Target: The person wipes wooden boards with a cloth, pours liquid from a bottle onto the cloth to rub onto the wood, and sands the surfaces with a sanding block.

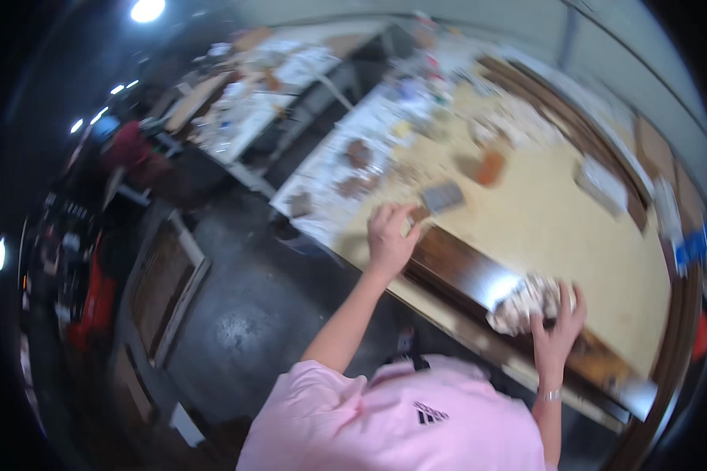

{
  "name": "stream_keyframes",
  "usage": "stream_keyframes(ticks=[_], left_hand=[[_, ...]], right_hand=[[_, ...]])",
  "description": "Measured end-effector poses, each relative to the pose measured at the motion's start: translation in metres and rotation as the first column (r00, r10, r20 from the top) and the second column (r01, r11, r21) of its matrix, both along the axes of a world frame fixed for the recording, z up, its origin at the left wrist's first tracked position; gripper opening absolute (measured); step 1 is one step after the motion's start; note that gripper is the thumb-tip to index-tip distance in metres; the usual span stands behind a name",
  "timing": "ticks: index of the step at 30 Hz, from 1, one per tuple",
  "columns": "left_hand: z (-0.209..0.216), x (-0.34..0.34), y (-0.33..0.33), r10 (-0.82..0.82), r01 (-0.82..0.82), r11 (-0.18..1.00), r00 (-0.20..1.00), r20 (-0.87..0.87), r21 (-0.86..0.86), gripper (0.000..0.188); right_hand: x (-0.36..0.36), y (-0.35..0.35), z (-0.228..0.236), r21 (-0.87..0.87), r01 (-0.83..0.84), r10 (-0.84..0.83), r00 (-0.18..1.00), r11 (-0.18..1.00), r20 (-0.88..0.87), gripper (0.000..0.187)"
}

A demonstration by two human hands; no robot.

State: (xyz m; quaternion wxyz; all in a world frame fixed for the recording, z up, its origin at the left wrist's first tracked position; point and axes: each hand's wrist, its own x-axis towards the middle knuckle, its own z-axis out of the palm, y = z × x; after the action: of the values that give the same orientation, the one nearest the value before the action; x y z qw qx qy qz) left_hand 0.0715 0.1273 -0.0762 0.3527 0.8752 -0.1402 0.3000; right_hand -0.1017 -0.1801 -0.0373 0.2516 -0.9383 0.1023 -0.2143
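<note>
A long, dark brown wooden board (459,263) with a glossy sheen lies along the near edge of the table. At its far-left end my left hand (391,238) curls its fingers around a small brown block (419,213), blurred in the picture. My right hand (559,323) grips a crumpled whitish cloth (524,304) with brown stains, which rests on the board's surface. Just beyond the left hand is a grey rectangular block (443,196). Farther back on the tabletop stands an orange-brown container (491,167).
The pale yellow table (605,282) also carries dark wooden strips (569,118), a white box (601,185) and a crumpled cloth heap (514,125). Stained plastic sheeting (330,184) covers its left part. A framed panel (167,286) leans left on the grey floor. Another person (133,153) is farther off.
</note>
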Motion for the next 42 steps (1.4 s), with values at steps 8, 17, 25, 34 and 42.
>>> stream_keyframes(ticks=[8,17,25,34,42], left_hand=[[-0.106,0.027,0.055,0.379,-0.350,0.920,0.909,-0.172,0.177,0.043],[-0.014,-0.003,-0.111,-0.373,0.386,0.920,0.917,0.143,-0.070,0.019],[-0.021,-0.015,-0.122,-0.324,0.417,0.876,0.880,-0.346,0.242,0.034],[-0.019,-0.018,-0.118,-0.314,0.413,0.884,0.872,-0.375,0.220,0.037],[-0.011,-0.018,-0.117,-0.315,0.440,0.859,0.856,-0.410,0.260,0.038]], right_hand=[[0.015,-0.012,-0.052,0.243,-0.243,0.250,0.968,0.939,0.002,0.045],[0.003,-0.025,0.010,0.016,-0.049,0.040,0.927,0.999,0.373,0.032],[-0.054,-0.116,-0.015,-0.414,0.129,-0.194,0.974,0.901,-0.118,0.028],[-0.076,-0.162,-0.029,-0.442,0.195,-0.247,0.967,0.876,-0.063,0.042],[-0.123,-0.241,-0.032,-0.319,0.522,-0.559,0.828,0.791,-0.032,0.035]])
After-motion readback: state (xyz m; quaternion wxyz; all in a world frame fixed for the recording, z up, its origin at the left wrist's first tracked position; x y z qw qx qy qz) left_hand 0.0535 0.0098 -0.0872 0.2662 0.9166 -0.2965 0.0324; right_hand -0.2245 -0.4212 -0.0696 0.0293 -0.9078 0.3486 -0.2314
